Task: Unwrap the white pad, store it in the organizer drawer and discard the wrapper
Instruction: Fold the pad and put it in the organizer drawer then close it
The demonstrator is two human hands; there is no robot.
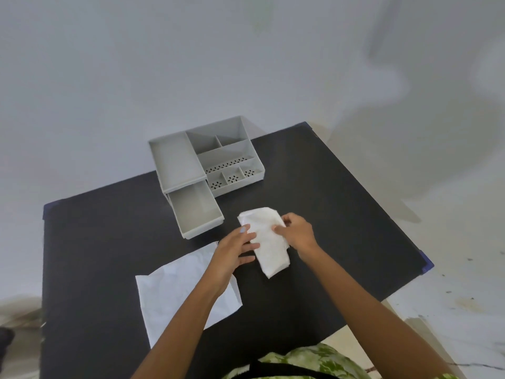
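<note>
The white pad (267,242) lies unwrapped on the black table (341,214), long axis running toward me. My right hand (296,231) pinches its right edge near the far end. My left hand (235,248) rests flat with spread fingers against its left edge. The flattened white wrapper (175,294) lies on the table to the left, partly under my left forearm. The grey organizer (202,160) stands at the far side, and its lower drawer (195,212) is pulled out toward me with nothing inside.
The organizer's top has a shallow tray on the left and several small compartments with perforated floors on the right. The table's right corner (426,265) and left corner show blue tape. Pale floor surrounds the table.
</note>
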